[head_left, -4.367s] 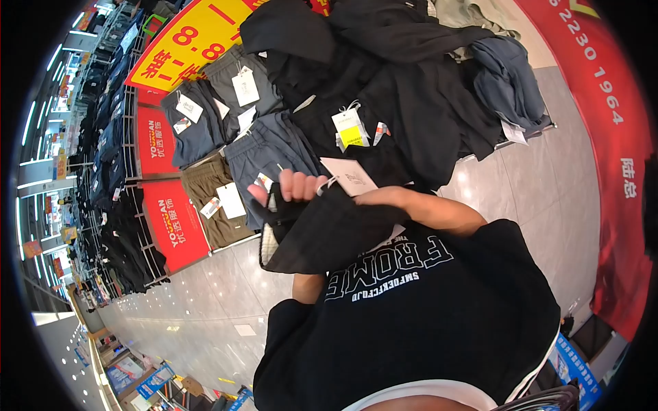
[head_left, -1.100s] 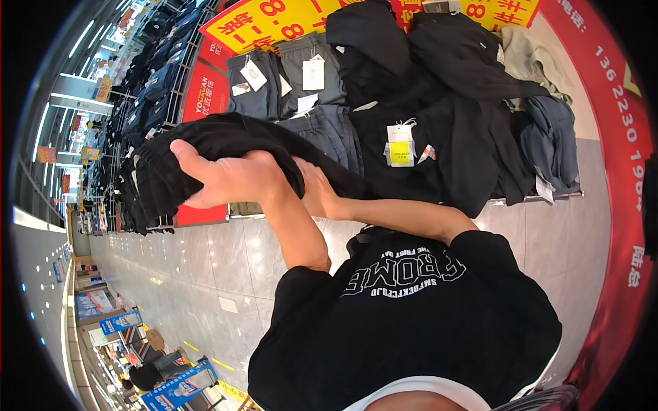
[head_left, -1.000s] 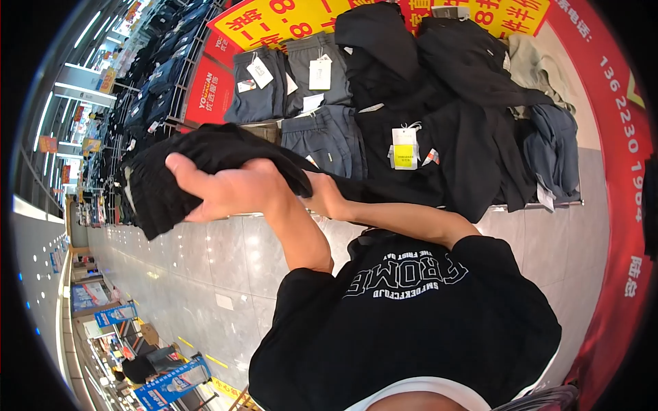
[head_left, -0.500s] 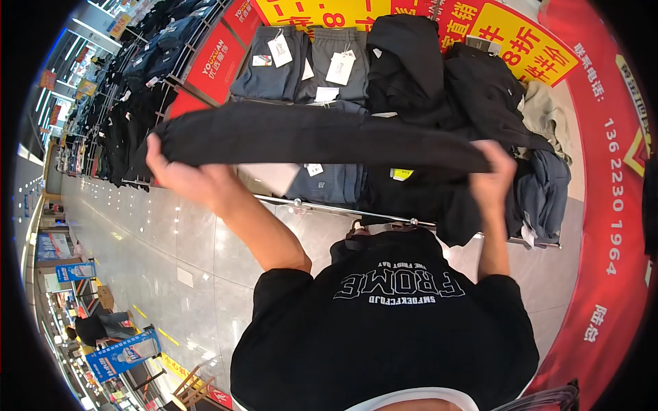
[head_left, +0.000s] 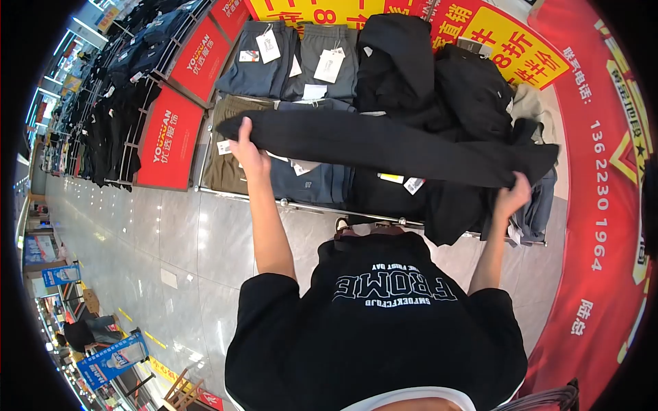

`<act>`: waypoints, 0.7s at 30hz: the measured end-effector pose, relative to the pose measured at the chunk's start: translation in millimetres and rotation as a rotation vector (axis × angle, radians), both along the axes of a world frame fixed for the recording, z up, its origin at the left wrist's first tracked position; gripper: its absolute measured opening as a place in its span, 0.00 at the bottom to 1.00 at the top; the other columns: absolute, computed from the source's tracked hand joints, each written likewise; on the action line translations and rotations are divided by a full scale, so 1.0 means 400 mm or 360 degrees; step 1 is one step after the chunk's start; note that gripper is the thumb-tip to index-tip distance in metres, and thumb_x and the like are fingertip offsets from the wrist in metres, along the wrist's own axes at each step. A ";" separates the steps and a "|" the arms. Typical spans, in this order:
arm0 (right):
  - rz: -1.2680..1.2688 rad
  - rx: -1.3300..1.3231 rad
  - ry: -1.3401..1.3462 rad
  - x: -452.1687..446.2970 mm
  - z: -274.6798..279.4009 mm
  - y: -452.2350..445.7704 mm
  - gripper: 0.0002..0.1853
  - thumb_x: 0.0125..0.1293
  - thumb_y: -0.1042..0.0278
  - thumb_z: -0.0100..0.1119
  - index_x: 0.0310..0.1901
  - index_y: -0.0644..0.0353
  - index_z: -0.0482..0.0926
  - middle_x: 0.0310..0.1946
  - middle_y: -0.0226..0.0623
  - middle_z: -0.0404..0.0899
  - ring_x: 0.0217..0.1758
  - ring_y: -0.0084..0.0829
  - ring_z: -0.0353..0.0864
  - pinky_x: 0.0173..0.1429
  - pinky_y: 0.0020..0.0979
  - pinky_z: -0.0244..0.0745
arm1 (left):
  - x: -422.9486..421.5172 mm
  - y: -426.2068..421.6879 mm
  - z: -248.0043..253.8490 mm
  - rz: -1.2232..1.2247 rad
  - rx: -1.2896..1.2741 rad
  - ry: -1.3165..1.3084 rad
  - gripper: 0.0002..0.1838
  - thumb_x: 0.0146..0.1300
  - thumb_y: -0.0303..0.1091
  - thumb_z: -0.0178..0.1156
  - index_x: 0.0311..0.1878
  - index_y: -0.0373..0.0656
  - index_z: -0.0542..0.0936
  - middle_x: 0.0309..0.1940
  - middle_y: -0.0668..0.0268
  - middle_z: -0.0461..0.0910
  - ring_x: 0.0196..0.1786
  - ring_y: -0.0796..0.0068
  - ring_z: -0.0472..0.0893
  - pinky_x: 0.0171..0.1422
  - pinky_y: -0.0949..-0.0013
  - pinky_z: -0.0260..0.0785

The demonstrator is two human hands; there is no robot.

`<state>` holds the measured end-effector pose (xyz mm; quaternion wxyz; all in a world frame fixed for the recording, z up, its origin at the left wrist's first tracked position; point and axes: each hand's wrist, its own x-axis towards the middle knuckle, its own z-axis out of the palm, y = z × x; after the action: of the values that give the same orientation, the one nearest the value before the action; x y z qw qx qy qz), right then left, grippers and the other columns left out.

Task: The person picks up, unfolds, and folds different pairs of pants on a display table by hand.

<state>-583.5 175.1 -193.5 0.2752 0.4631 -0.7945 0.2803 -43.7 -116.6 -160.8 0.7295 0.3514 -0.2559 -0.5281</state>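
A pair of black trousers (head_left: pixel 370 144), folded lengthwise into a long strip, is stretched between my two hands above the display rack. My left hand (head_left: pixel 251 152) is closed on its left end, thumb on top. My right hand (head_left: pixel 514 196) grips the lower edge near the right end, where the cloth flares out past my fingers. Beneath the strip lie folded navy trousers (head_left: pixel 312 183) and olive trousers (head_left: pixel 226 171) with white tags. Heaped black clothes (head_left: pixel 452 205) lie under the right part.
Folded dark trousers with tags (head_left: pixel 253 58), grey trousers (head_left: pixel 322 58) and a black pile (head_left: pixel 394 61) fill the rack's far side. Its metal front rail (head_left: pixel 288 203) runs before my body. A red banner (head_left: pixel 582 205) stands right; another clothes rack (head_left: pixel 110 130) stands left.
Both hands have shifted to the right, the left one clearly inward. The black trousers now slope down to the right, uncovering the olive trousers at the left.
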 end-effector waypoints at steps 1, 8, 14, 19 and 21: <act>-0.0235 0.0206 0.0015 0.021 -0.099 0.006 0.23 0.52 0.69 0.64 0.52 0.62 0.76 0.51 0.49 0.77 0.57 0.51 0.73 0.63 0.44 0.66 | 0.044 -0.023 -0.122 -0.0070 0.0177 0.0014 0.17 0.59 0.26 0.64 0.52 0.40 0.74 0.44 0.64 0.79 0.46 0.70 0.80 0.50 0.67 0.74; -0.0860 -0.0348 -0.1025 0.009 -0.292 0.031 0.39 0.63 0.37 0.57 0.56 0.74 0.69 0.48 0.58 0.76 0.52 0.49 0.77 0.59 0.41 0.69 | 0.102 0.116 -0.312 -0.0113 0.0801 -0.0224 0.32 0.59 0.47 0.67 0.62 0.44 0.68 0.56 0.65 0.75 0.54 0.67 0.77 0.48 0.58 0.71; -0.0391 -0.0893 -0.2381 -0.106 -0.244 0.009 0.27 0.59 0.43 0.67 0.34 0.66 0.79 0.31 0.29 0.77 0.36 0.24 0.71 0.46 0.29 0.67 | 0.049 0.128 -0.319 -0.0292 0.0638 -0.0308 0.35 0.56 0.45 0.71 0.62 0.41 0.68 0.56 0.60 0.75 0.55 0.63 0.77 0.51 0.59 0.72; -0.0357 -0.1287 -0.2705 -0.230 -0.323 -0.016 0.25 0.58 0.69 0.66 0.57 0.62 0.74 0.47 0.38 0.79 0.48 0.35 0.78 0.49 0.36 0.72 | -0.012 0.124 -0.227 -0.0087 0.0572 -0.0559 0.23 0.54 0.28 0.69 0.53 0.34 0.77 0.48 0.59 0.80 0.46 0.66 0.81 0.51 0.65 0.76; -0.0121 -0.1357 -0.2696 -0.212 -0.216 -0.031 0.25 0.56 0.77 0.61 0.58 0.62 0.74 0.48 0.37 0.79 0.45 0.33 0.78 0.46 0.35 0.72 | 0.006 0.082 -0.223 -0.0049 0.0397 -0.0726 0.21 0.54 0.24 0.68 0.52 0.30 0.77 0.48 0.58 0.81 0.45 0.68 0.81 0.51 0.67 0.76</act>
<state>-668.4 162.6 -280.0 -0.2378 -0.0598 -0.5752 0.7804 -41.1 -83.8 -250.0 0.5957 0.5448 -0.3521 -0.4736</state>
